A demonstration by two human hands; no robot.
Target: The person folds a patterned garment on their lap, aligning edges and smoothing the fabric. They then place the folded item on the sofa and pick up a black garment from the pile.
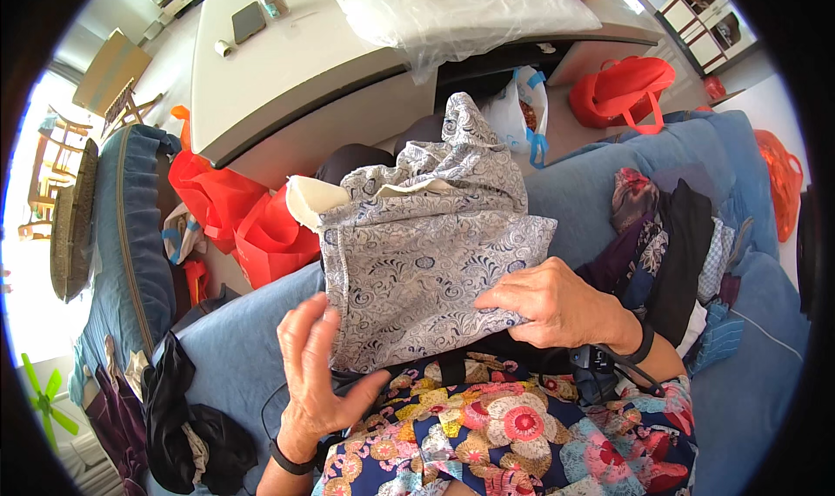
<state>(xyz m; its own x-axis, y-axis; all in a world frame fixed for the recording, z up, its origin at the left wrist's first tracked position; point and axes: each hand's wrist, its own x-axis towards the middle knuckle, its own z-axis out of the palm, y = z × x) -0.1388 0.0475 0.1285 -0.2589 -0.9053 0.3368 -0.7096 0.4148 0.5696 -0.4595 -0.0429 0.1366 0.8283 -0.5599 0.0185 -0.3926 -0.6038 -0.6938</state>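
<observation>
A pale grey cloth garment [424, 267] with a dark blue paisley print lies over my lap and knees. Its near part is spread fairly flat, while the far part is bunched and shows a cream inner side at the left. My right hand [554, 303] pinches the near right edge of the cloth between thumb and fingers. At the left edge, my left hand [316, 365] is raised with fingers and thumb apart, holding nothing. Whether its fingertips touch the cloth I cannot tell.
Crumpled clothes [672, 248] lie on the blue sofa [567, 202] at right, with black garments [176, 418] at left. Red bags [254, 215] stand on the floor before a table [313, 32] bearing clear plastic sheeting [450, 13] and a phone [248, 24]. Another red bag [620, 91] is farther right.
</observation>
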